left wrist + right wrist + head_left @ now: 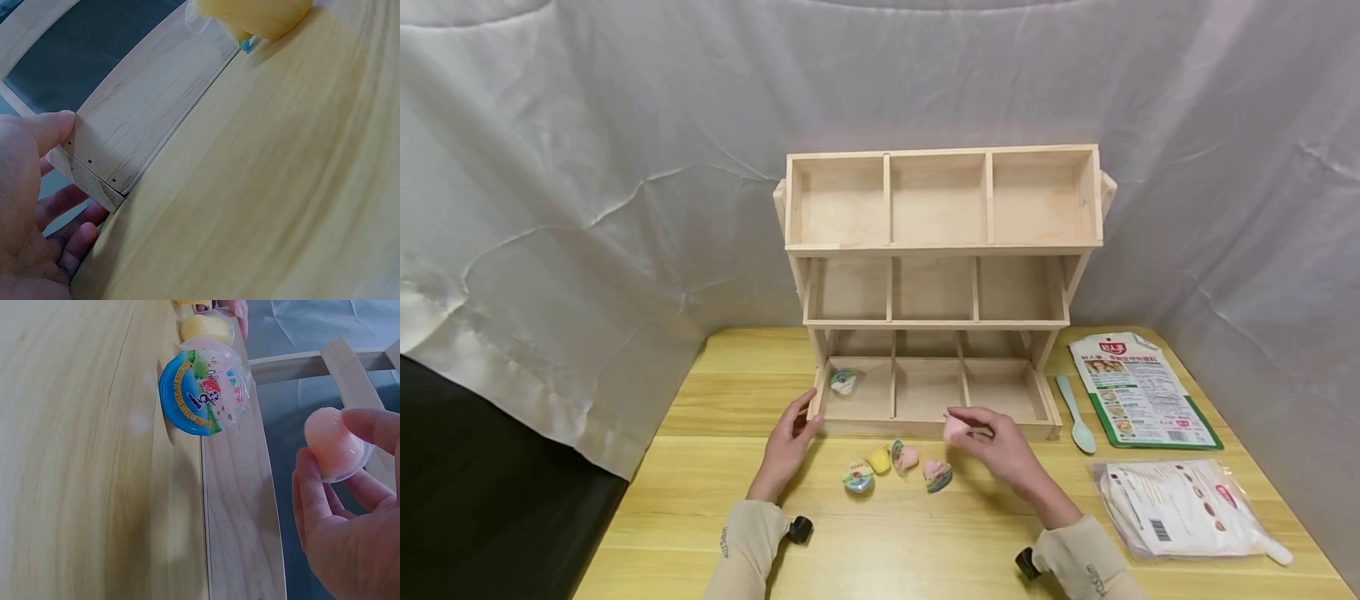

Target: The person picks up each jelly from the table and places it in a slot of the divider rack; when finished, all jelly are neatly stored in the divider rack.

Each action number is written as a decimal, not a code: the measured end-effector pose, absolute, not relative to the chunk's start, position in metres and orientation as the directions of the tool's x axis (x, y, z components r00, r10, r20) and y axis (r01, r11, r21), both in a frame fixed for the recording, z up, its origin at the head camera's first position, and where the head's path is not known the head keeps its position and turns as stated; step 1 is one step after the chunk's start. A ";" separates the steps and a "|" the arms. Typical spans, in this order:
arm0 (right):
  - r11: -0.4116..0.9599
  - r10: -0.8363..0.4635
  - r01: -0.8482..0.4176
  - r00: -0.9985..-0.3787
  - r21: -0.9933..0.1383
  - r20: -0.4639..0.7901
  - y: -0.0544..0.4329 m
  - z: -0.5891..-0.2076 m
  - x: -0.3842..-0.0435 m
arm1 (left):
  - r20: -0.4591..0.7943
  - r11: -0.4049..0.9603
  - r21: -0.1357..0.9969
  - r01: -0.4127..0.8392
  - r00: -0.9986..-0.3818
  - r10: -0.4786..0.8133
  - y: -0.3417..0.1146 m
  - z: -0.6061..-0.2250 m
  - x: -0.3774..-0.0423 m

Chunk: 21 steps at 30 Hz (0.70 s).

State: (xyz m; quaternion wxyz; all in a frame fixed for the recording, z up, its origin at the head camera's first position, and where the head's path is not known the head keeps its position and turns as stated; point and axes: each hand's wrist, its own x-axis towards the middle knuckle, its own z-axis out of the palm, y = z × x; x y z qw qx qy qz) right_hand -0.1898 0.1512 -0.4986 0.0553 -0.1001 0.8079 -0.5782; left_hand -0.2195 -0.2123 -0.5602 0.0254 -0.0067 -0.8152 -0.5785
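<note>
My right hand (1003,450) pinches a pink jelly cup (334,442) between thumb and fingers, just in front of the bottom tier of a wooden three-tier organizer (943,247). With thumb at the front and fingers round the side, my left hand (785,450) grips the organizer's bottom left corner. Several jelly cups lie on the table between the hands: a yellow one (879,460), a pink one (906,457), another pink one (937,475) and one with its printed lid showing (858,477). One more jelly cup (843,382) sits in the bottom tier's left compartment.
Right of the organizer lie a pale green spoon (1075,417) and a green-and-white printed packet (1144,392). Nearer the front is a clear bag with white contents (1183,508). Grey cloth (625,125) hangs behind and beside the wooden table (880,550).
</note>
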 end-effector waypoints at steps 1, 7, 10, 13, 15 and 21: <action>0.309 -0.225 -0.091 -0.974 -0.947 0.020 0.151 -0.499 -0.190 | 0.046 0.330 0.943 0.039 -0.999 -0.013 -0.212 -0.556 -0.218; 0.267 -0.237 -0.065 -0.971 -0.961 0.000 0.148 -0.501 -0.192 | 0.044 0.331 0.943 0.043 -0.999 0.007 -0.209 -0.537 -0.209; 0.248 -0.247 -0.061 -0.969 -0.967 -0.002 0.147 -0.501 -0.193 | 0.050 0.329 0.943 0.049 -0.999 0.007 -0.208 -0.536 -0.208; 0.253 -0.252 -0.078 -0.968 -0.964 0.012 0.145 -0.500 -0.194 | 0.050 0.325 0.944 0.049 -0.999 0.005 -0.208 -0.537 -0.209; 0.260 -0.256 -0.094 -0.966 -0.961 0.025 0.143 -0.500 -0.195 | 0.050 0.323 0.945 0.049 -0.999 0.005 -0.209 -0.537 -0.209; 0.240 -0.264 -0.116 -0.963 -0.964 0.051 0.138 -0.501 -0.199 | 0.044 0.316 0.948 0.041 -0.999 -0.003 -0.209 -0.541 -0.211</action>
